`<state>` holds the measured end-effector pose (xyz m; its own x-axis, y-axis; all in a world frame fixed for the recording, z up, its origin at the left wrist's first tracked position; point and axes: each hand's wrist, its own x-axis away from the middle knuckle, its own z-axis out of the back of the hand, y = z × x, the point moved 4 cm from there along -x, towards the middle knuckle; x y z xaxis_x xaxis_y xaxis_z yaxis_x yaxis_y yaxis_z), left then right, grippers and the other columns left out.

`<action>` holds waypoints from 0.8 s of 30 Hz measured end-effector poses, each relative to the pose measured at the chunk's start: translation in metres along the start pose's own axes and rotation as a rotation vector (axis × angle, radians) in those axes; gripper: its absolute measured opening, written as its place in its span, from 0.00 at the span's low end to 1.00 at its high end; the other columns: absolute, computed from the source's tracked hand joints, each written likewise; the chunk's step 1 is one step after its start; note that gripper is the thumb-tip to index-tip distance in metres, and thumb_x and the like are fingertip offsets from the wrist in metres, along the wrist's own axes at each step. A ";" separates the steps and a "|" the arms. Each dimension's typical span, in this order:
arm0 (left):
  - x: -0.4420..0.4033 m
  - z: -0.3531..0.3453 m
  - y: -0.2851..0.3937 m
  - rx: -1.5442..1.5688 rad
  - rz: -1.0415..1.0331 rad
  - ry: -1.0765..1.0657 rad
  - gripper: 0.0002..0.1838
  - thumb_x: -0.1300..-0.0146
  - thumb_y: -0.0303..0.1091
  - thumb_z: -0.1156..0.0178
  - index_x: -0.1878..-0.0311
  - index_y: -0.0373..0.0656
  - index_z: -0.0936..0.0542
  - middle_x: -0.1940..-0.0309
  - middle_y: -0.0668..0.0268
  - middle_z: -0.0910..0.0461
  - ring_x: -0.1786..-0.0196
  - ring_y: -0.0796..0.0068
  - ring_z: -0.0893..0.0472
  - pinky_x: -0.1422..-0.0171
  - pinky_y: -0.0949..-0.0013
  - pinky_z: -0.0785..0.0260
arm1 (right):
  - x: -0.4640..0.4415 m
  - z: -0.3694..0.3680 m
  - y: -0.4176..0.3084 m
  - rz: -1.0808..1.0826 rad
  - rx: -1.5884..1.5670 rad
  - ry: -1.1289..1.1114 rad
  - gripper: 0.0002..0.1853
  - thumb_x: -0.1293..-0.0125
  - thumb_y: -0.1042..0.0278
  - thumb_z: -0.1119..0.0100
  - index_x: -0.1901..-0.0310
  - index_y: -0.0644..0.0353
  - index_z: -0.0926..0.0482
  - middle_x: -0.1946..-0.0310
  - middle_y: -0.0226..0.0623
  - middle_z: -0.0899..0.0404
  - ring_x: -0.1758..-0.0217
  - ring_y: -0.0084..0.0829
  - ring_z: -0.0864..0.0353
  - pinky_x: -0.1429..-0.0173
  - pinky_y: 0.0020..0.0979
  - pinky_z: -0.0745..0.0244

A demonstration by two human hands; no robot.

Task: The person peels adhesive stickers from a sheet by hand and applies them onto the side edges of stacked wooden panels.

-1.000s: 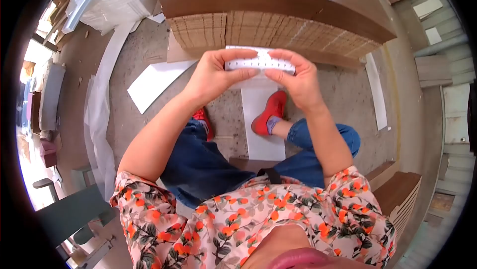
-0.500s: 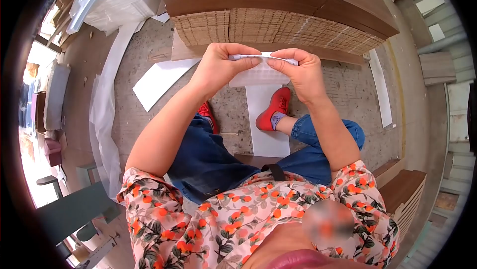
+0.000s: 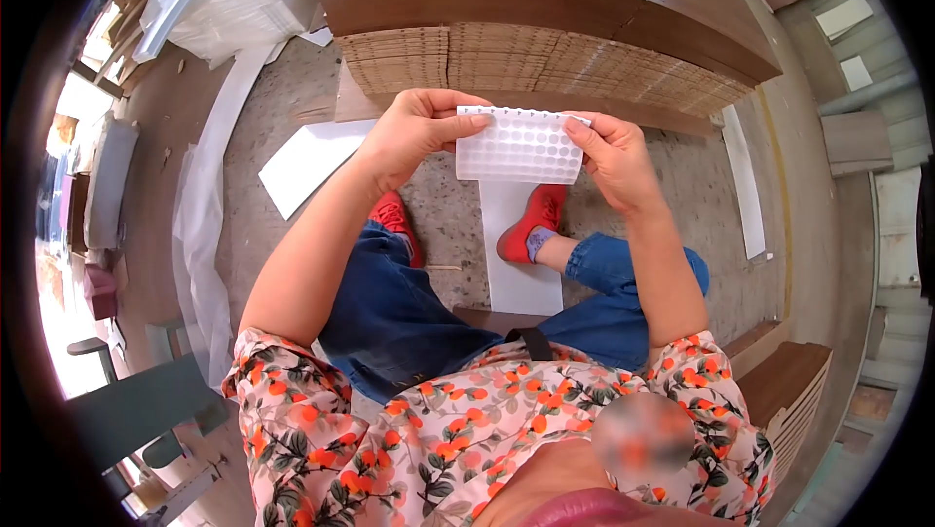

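A white sheet of round stickers (image 3: 521, 149) is stretched between my two hands, its rows of pale dots facing me. My left hand (image 3: 421, 135) pinches the upper left corner between thumb and fingers. At the upper right corner, my right hand (image 3: 612, 155) grips the sheet the same way. The sheet hangs above a white strip (image 3: 521, 274) on the floor, with a red shoe (image 3: 534, 225) resting on that strip. Parts of my fingers are hidden behind the sheet.
Ahead stands a brown wooden panel stack (image 3: 545, 6) with woven-looking fronts (image 3: 506, 57). A white board (image 3: 312, 167) lies at the left, near plastic wrapping (image 3: 202, 244). A dark green bench (image 3: 146, 405) is at lower left, slatted brown furniture (image 3: 789, 381) at lower right.
The sheet, edge-on and bunched before, has tipped so its dotted face shows. My hands have moved apart to its corners and slightly lower.
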<state>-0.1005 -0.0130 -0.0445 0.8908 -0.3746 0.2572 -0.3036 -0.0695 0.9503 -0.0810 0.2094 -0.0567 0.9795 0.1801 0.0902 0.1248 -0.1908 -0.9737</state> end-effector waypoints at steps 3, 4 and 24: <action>0.005 0.000 0.002 -0.087 -0.015 0.023 0.12 0.42 0.35 0.34 0.57 0.39 0.16 0.67 0.68 0.17 0.65 0.82 0.23 0.62 0.78 0.34 | 0.002 0.001 0.000 -0.046 0.035 0.016 0.13 0.36 0.69 0.40 0.53 0.68 0.20 0.67 0.31 0.18 0.67 0.18 0.23 0.61 0.20 0.26; 0.006 0.000 0.002 -0.107 -0.023 0.034 0.12 0.42 0.35 0.34 0.57 0.39 0.16 0.67 0.69 0.17 0.66 0.82 0.23 0.62 0.78 0.34 | 0.003 -0.001 -0.005 -0.070 0.069 0.027 0.14 0.37 0.68 0.39 0.53 0.68 0.20 0.68 0.31 0.19 0.67 0.17 0.23 0.62 0.20 0.27; -0.010 -0.006 -0.033 -0.216 -0.131 -0.056 0.15 0.44 0.22 0.39 0.51 0.33 0.22 0.68 0.67 0.19 0.65 0.85 0.24 0.61 0.77 0.31 | -0.020 -0.076 -0.026 0.712 1.079 -0.329 0.06 0.46 0.74 0.38 0.65 0.61 0.20 0.67 0.40 0.20 0.62 0.41 0.22 0.58 0.37 0.25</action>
<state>-0.0974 -0.0016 -0.0778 0.8960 -0.4261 0.1248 -0.1019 0.0764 0.9919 -0.0921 0.1377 -0.0176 0.6759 0.6129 -0.4093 -0.7311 0.4871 -0.4777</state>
